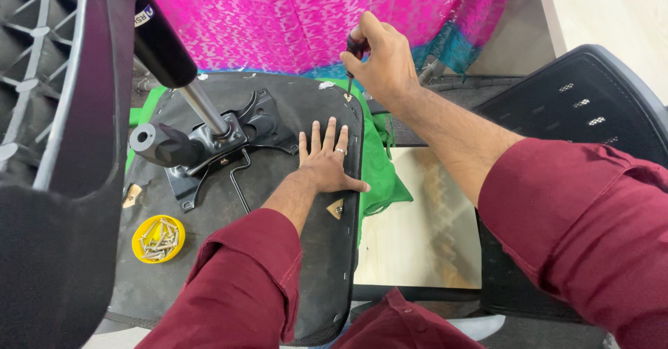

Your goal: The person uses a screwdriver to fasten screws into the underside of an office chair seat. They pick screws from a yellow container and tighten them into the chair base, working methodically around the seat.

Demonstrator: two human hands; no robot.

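An upturned black chair seat point(278, 203) lies before me, with a metal tilt mechanism point(229, 137) and a gas cylinder point(198, 98) bolted to its underside. My left hand point(325, 157) lies flat on the seat bottom, fingers spread, a ring on one finger. My right hand point(379, 60) grips a dark-handled screwdriver point(353, 50) held upright, its tip at the seat's far right corner point(348, 95).
A yellow lid point(158, 238) with several screws sits on the seat's near left. A green cloth point(379, 168) lies under the seat. A black chair base point(56, 147) looms at left, a black mesh backrest point(584, 105) at right, pink fabric point(313, 15) behind.
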